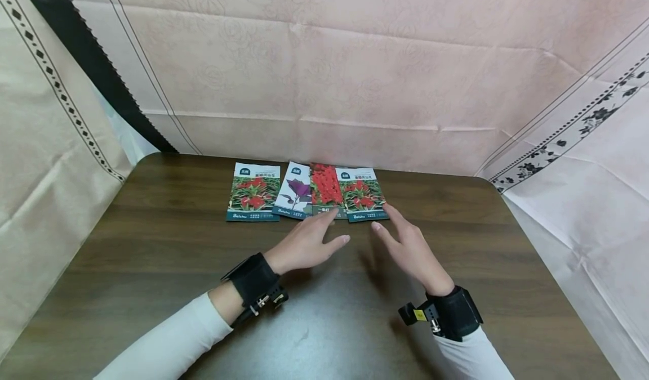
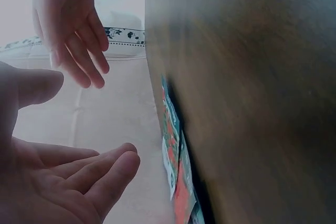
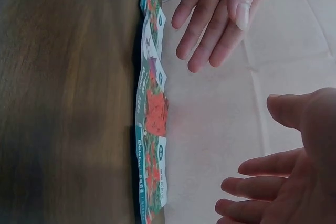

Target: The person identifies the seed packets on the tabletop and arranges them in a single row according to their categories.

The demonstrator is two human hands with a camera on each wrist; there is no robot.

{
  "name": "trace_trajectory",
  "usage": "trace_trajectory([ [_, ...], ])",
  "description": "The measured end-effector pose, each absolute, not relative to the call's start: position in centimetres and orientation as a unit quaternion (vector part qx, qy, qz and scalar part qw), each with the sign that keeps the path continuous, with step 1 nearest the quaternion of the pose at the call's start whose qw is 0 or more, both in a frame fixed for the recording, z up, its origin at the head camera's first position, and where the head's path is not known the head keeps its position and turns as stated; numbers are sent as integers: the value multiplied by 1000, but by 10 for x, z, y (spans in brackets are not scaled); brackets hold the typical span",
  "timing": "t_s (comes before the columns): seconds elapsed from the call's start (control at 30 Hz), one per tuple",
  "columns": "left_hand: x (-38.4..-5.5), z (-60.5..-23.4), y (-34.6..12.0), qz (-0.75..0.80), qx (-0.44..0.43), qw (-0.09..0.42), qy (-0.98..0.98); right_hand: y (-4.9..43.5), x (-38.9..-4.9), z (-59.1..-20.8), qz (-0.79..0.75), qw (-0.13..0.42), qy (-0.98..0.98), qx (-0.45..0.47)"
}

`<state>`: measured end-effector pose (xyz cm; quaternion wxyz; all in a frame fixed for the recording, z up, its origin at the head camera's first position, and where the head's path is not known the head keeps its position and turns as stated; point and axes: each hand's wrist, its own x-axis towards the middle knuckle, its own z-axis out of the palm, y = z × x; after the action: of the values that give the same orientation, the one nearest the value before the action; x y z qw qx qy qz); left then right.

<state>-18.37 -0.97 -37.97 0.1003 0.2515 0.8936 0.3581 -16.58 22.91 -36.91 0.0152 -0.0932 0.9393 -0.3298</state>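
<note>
Several flat seed packets lie in a row near the table's far edge. The leftmost packet has red flowers among green leaves. Beside it a packet with a purple flower tilts slightly. A packet full of red blooms is partly covered by the right-end packet, which repeats the red-and-green picture. My left hand hovers before the middle packets, fingers extended and thumb apart. My right hand is by the right-end packet's lower corner, fingers extended. Both wrist views show the palms facing each other with nothing in them.
The brown wooden table has rounded far corners. Behind it hangs a pale pink patterned cloth, with more cloth at both sides. Each wrist wears a black band with a small camera, the left band and the right band.
</note>
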Motion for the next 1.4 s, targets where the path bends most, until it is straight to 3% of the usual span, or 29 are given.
trace_trajectory([
  [0.47, -200, -393, 1, 413, 211, 140, 874, 227, -186, -379, -373, 46, 926, -41],
  [1.4, -221, -409, 21, 530, 132, 162, 822, 227, -215, -396, -442, 53, 894, 46],
])
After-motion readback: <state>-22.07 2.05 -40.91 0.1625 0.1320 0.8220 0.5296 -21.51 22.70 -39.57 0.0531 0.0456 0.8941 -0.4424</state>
